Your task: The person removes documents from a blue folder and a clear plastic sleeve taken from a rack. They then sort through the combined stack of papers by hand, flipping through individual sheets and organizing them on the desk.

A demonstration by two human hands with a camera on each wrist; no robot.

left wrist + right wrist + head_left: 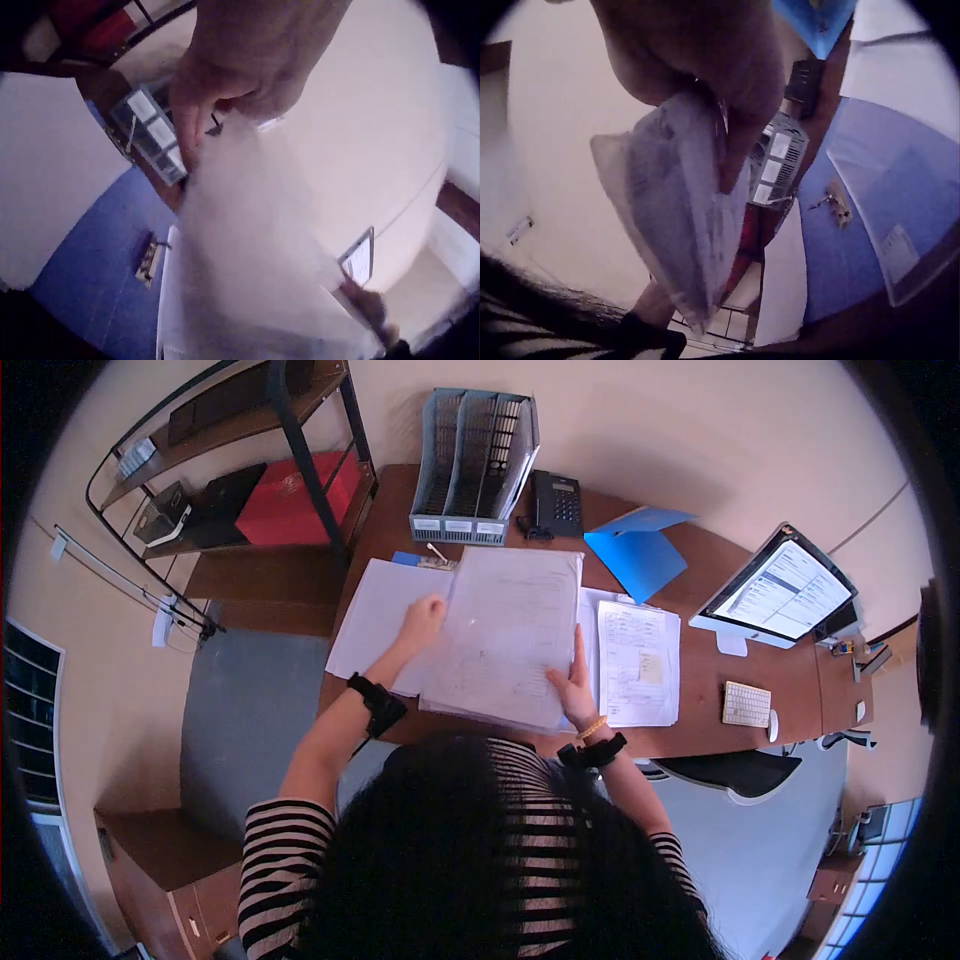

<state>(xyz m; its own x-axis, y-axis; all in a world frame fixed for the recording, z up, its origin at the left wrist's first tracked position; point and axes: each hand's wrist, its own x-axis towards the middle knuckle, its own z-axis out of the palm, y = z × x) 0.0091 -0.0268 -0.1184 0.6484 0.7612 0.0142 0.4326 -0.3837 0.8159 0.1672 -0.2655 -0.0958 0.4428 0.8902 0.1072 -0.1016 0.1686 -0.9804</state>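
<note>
Both hands hold a stack of papers in clear plastic sleeves [510, 630], tilted up over the desk. The left hand [425, 622] grips its left edge with curled fingers. On the right edge, the right hand [575, 690] has its thumb over the front face, with fingers along and behind the side. In the left wrist view, the left hand [247, 82] pinches the cloudy plastic stack [247, 232]. The right wrist view shows the right hand [705, 60] gripping the stack [667, 195], whose sheets hang down from it. White sheets [375, 620] lie on the desk to the left.
A pile of printed forms [635, 680] with a yellowish note lies right of the stack. Behind stand a grey file organizer [460, 530], a desk phone [557, 505] and a blue folder [640, 560]. A monitor [785, 590] and keyboard [746, 705] are at the right.
</note>
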